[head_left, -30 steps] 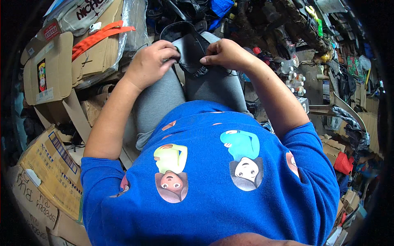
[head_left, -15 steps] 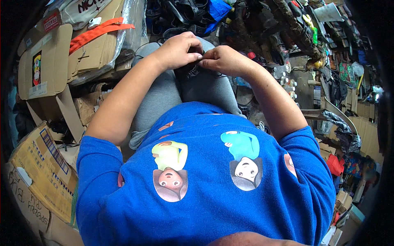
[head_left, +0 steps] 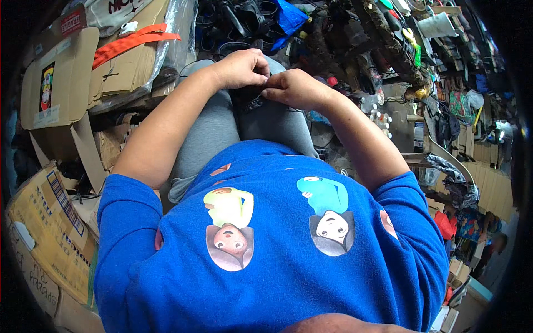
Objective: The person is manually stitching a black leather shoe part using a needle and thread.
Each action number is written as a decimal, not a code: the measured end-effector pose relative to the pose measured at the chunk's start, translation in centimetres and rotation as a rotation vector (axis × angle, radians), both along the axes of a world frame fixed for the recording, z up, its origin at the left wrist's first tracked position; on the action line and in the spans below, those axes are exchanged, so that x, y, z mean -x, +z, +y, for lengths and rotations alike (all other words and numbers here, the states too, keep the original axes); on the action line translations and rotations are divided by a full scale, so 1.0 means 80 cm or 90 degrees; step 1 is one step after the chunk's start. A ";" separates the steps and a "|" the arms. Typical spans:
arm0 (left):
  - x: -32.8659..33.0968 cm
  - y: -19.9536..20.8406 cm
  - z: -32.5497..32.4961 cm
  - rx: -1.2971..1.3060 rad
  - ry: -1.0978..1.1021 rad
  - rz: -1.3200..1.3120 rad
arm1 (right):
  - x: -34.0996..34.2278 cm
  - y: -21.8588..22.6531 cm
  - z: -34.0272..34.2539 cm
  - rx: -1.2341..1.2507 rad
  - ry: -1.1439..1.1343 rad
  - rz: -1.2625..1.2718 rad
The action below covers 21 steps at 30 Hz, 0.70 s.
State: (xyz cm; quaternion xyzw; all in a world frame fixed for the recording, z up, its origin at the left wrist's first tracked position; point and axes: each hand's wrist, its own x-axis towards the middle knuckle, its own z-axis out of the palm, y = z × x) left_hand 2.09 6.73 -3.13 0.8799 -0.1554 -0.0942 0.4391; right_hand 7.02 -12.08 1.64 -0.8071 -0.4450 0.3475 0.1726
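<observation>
A black shoe-like piece point(head_left: 251, 101) rests on my lap between my thighs, mostly covered by my hands, so its exact kind does not show. Over its far left side my left hand point(head_left: 242, 67) curls, thumb and fingers pinched together at it. My right hand point(head_left: 295, 87) meets it from the other side, fingertips closed close to the left ones. Whatever fine part sits between the fingertips is too small to make out. Grey trousers point(head_left: 208, 119) cover my legs beneath.
To the left stand opened cardboard boxes point(head_left: 58, 83) and flattened cardboard with an orange strap point(head_left: 127, 43). Black footwear point(head_left: 233, 19) lies piled beyond my knees beside a blue sheet point(head_left: 290, 22). Small bottles point(head_left: 380, 119) and a curved-edge stand point(head_left: 452, 164) are on the right.
Both hands have shifted slightly left and nearer in the picture, still pinched together at the black piece. The surroundings have shifted a little with the view.
</observation>
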 end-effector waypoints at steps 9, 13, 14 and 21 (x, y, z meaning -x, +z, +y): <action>0.057 -0.002 -0.014 -0.012 0.259 -0.280 | 0.006 -0.002 -0.018 -0.030 -0.007 0.051; 0.115 0.010 -0.024 -0.201 0.155 -0.170 | 0.007 -0.005 -0.012 -0.020 -0.052 0.086; 0.118 0.005 -0.030 -0.200 0.164 -0.200 | 0.005 -0.006 -0.009 -0.001 -0.071 0.103; 0.107 0.003 -0.038 -0.125 0.125 -0.198 | -0.022 -0.024 -0.026 -0.006 -0.027 0.177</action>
